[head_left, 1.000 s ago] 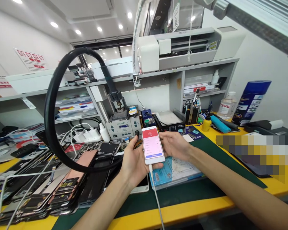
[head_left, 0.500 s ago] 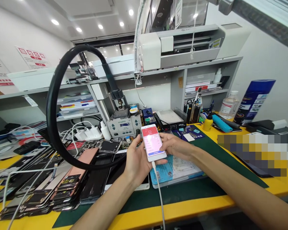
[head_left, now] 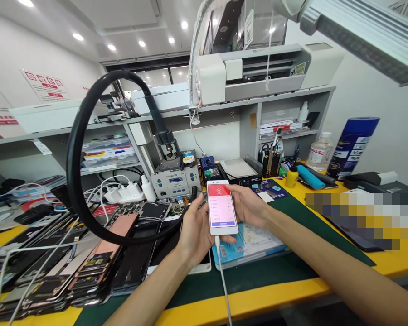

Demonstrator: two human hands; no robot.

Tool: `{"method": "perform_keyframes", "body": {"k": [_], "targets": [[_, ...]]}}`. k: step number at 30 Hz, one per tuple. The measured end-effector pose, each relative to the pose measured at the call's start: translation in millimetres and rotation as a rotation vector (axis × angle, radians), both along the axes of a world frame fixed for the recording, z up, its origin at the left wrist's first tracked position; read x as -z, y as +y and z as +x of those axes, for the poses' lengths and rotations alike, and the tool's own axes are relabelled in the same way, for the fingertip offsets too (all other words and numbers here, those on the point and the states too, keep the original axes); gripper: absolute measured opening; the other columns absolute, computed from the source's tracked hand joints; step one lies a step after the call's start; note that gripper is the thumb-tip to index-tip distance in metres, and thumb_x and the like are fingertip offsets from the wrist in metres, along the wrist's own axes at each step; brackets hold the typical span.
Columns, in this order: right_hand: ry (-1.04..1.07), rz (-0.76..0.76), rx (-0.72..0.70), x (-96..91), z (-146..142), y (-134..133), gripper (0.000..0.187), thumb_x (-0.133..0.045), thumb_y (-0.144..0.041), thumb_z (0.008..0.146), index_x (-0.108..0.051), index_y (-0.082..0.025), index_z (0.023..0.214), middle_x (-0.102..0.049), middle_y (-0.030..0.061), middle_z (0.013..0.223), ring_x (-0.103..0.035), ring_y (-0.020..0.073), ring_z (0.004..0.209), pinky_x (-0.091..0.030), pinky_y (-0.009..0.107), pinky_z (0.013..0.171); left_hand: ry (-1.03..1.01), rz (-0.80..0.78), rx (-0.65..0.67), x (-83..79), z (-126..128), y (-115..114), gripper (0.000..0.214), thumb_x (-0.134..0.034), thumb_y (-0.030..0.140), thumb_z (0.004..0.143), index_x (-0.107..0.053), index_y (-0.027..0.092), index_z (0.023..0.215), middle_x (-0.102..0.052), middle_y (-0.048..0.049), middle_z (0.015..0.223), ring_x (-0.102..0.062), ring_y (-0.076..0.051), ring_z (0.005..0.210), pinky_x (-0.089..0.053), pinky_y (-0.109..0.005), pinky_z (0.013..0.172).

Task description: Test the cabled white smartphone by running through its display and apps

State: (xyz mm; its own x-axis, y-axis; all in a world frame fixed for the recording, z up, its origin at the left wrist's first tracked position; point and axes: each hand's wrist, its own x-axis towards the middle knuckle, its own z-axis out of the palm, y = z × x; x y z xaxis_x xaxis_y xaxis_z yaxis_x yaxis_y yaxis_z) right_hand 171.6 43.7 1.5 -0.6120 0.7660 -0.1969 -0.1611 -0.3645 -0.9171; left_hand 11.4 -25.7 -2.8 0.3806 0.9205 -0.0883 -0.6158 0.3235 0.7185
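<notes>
Cradling a white phone (head_left: 222,207) in the left hand (head_left: 193,226), fingers wrapped round its edge, steadying the other edge with closed fingers of the right hand (head_left: 248,206), raised just in front of the rework station (head_left: 175,180), screen tilted up for easy reading, cable (head_left: 222,276) trailing from its base

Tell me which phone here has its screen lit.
The white phone held between left hand and right hand, cable plugged in below; the stacked phones at left are dark.
</notes>
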Motion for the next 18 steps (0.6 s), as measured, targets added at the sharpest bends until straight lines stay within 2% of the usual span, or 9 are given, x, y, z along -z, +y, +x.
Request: {"method": "perform_keyframes", "body": {"k": [6, 18], "targets": [[0.004, -0.021, -0.022, -0.2, 0.3, 1.3, 0.052, -0.045, -0.058, 0.088, -0.066, -0.015, 0.108, -0.073, 0.0119, 0.095, -0.067, 0.0249, 0.078, -0.052, 0.034, 0.065, 0.045, 0.007, -0.012, 1.5, -0.5, -0.3, 0.058, -0.045, 0.056, 0.092, -0.055, 0.012, 0.129, -0.067, -0.0167, 0.105, -0.067, -0.029, 0.089, -0.059, -0.038, 0.062], [-0.038, -0.020, 0.050, -0.9, -2.3, -3.3, 0.042, -0.045, -0.048, 0.093, -0.064, -0.016, 0.113, -0.074, 0.0098, 0.094, -0.068, 0.0228, 0.078, -0.053, 0.033, 0.067, 0.031, 0.011, -0.036, -0.8, 2.0, -2.0, 0.056, -0.042, 0.052, 0.095, -0.053, 0.011, 0.132, -0.066, -0.0154, 0.109, -0.066, -0.027, 0.092, -0.059, -0.036, 0.067]]}}
